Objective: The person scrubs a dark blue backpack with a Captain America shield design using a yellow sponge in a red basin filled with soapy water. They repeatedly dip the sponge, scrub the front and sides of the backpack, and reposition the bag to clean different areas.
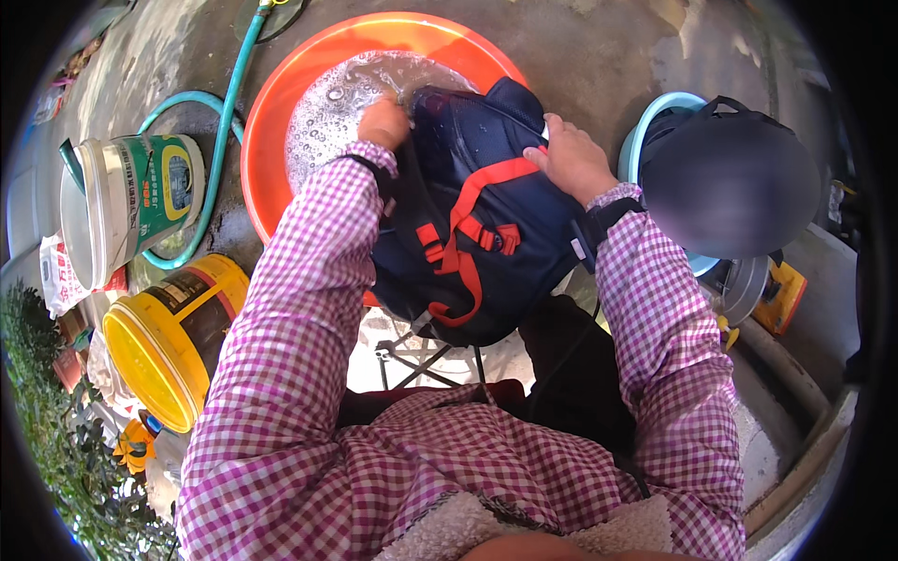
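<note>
A navy backpack (pixel 519 203) with red straps and buckles leans over the near rim of an orange plastic basin (pixel 265 133), its upper end in the basin. Soapy water (pixel 323 116) with many bubbles fills the basin's bottom. My left hand (pixel 384 125) is curled at the water, close to the backpack's left side; its fingertips are hidden, so whether it grips anything cannot be told. My right hand (pixel 575 158) grips the backpack's right edge, thumb next to the red strap.
To the right, a light-blue basin (pixel 635 140) holds a dark, blurred item (pixel 729 175). A green hose (pixel 228 119) loops at left, near a white-and-green bucket (pixel 133 203) and a yellow bucket (pixel 179 336), both apparently tipped. A folding stool's frame (pixel 421 361) shows below the backpack.
</note>
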The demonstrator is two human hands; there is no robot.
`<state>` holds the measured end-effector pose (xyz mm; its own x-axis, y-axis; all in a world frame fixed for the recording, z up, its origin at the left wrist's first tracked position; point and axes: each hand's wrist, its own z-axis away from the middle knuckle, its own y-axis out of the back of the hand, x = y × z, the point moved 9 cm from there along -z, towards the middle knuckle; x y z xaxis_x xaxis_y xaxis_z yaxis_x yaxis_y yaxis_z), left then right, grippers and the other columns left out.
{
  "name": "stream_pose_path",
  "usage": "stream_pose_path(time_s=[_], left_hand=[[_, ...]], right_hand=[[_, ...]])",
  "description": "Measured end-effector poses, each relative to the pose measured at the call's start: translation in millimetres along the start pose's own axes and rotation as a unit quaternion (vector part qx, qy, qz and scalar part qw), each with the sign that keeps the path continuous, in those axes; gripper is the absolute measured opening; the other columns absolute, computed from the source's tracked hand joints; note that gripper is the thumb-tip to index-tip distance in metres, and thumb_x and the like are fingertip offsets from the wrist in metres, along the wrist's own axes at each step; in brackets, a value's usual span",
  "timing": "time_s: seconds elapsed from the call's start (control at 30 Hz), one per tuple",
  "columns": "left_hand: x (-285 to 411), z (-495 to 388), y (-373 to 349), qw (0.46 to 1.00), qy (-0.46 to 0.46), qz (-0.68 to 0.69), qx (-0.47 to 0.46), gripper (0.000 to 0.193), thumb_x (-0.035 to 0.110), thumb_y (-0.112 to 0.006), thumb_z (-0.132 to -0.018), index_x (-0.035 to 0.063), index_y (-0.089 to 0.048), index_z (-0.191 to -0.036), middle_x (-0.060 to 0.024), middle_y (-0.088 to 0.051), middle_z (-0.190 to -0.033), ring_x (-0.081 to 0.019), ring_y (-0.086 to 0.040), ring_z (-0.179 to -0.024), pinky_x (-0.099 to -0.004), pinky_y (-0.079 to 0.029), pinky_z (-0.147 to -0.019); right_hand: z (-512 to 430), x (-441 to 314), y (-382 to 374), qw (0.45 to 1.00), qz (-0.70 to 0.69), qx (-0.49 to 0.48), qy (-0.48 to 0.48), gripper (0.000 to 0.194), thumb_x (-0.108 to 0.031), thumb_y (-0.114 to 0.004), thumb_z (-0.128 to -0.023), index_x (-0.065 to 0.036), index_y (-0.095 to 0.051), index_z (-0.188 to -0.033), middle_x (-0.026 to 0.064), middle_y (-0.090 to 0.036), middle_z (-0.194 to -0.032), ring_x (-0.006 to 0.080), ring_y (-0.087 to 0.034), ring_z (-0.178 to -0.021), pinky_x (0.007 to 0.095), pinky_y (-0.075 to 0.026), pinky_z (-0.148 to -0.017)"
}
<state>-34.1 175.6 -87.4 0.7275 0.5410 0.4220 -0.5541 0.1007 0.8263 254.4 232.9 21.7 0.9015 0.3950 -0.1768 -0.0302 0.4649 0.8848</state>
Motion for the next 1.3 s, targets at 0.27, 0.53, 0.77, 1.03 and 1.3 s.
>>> stream_pose_path(time_s=[0.27,0.53,0.77,1.03,1.3], left_hand=[[18,22,-9,0.998,0.005,-0.024,-0.05,0.038,0.027,-0.048,-0.099,0.0049,-0.06,-0.127,-0.0313,-0.068,-0.107,-0.0449,-0.067,-0.102,-0.0518,-0.053,-0.09],[63,63,11,0.987,-0.142,0.069,-0.033,0.039,0.024,-0.049,-0.098,-0.0027,-0.059,-0.126,-0.0351,-0.066,-0.094,-0.0509,-0.066,-0.091,-0.055,-0.053,-0.086],[22,13,-5,0.998,0.003,-0.069,-0.004,0.034,0.027,-0.05,-0.098,0.0014,-0.064,-0.116,-0.0302,-0.068,-0.107,-0.0464,-0.066,-0.102,-0.0527,-0.053,-0.091],[16,49,-16,0.991,-0.046,-0.03,-0.125,0.044,0.023,-0.045,-0.101,-0.0034,-0.05,-0.135,-0.0376,-0.063,-0.107,-0.0495,-0.063,-0.105,-0.0524,-0.05,-0.094],[36,39,-12,0.986,-0.114,-0.018,-0.12,0.045,0.027,-0.043,-0.101,-0.0045,-0.05,-0.133,-0.036,-0.066,-0.101,-0.05,-0.065,-0.097,-0.0546,-0.052,-0.089]], right_hand=[[1,-7,2,0.999,0.009,0.043,0.002,0.051,-0.043,-0.074,-0.086,-0.005,-0.058,-0.115,0.0146,-0.066,-0.11,0.0335,-0.066,-0.105,0.045,-0.055,-0.086],[3,-13,7,0.998,-0.013,0.064,0.002,0.046,-0.042,-0.074,-0.086,-0.007,-0.06,-0.112,0.0112,-0.068,-0.104,0.03,-0.068,-0.1,0.0443,-0.055,-0.084],[5,-13,10,0.996,0.0,0.093,-0.001,0.046,-0.041,-0.076,-0.084,-0.007,-0.061,-0.109,0.01,-0.068,-0.102,0.0281,-0.068,-0.1,0.0424,-0.055,-0.082],[-1,-16,7,0.998,-0.013,0.062,-0.016,0.046,-0.042,-0.075,-0.085,-0.006,-0.061,-0.11,0.0101,-0.068,-0.104,0.0274,-0.067,-0.102,0.0419,-0.054,-0.084],[3,-17,12,0.996,-0.016,0.086,0.004,0.046,-0.041,-0.076,-0.084,-0.006,-0.061,-0.109,0.0105,-0.069,-0.103,0.0283,-0.068,-0.099,0.0425,-0.054,-0.082]])
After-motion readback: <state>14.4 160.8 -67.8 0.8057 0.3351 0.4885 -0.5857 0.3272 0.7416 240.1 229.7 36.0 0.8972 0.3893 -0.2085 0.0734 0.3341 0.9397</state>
